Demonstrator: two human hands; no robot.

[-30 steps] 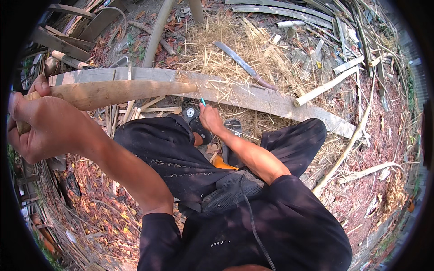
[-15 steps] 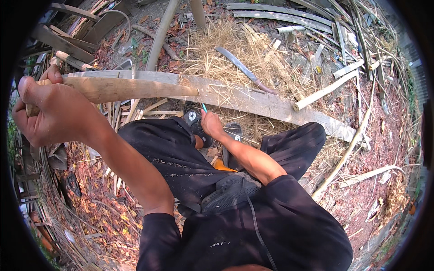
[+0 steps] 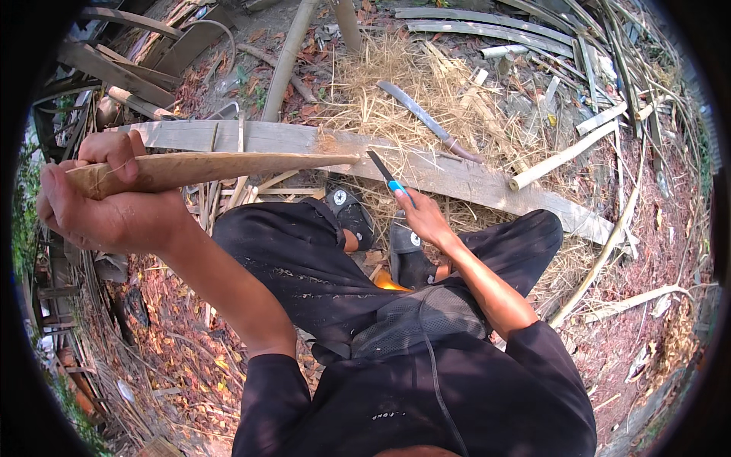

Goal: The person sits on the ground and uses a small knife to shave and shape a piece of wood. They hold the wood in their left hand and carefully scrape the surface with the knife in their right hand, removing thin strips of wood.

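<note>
1. Left hand [image 3: 106,194]: fingers clamped around the thick end of a tapered wooden piece [image 3: 228,168], held roughly level; narrow tip over the grey plank [image 3: 472,181], contact cannot be told.
2. Right hand [image 3: 425,218]: closed on the blue handle of a dark-bladed knife [image 3: 396,185], blade just beside that tip.
3. Beyond the plank: a machete [image 3: 417,110] on straw-coloured shavings [image 3: 365,99].
4. Farther right: a pale pole [image 3: 563,156].

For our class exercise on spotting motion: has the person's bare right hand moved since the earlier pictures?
Yes: the bare right hand, holding a slim black and blue tool, has moved rightward, judged against the long grey wooden plank.
</note>
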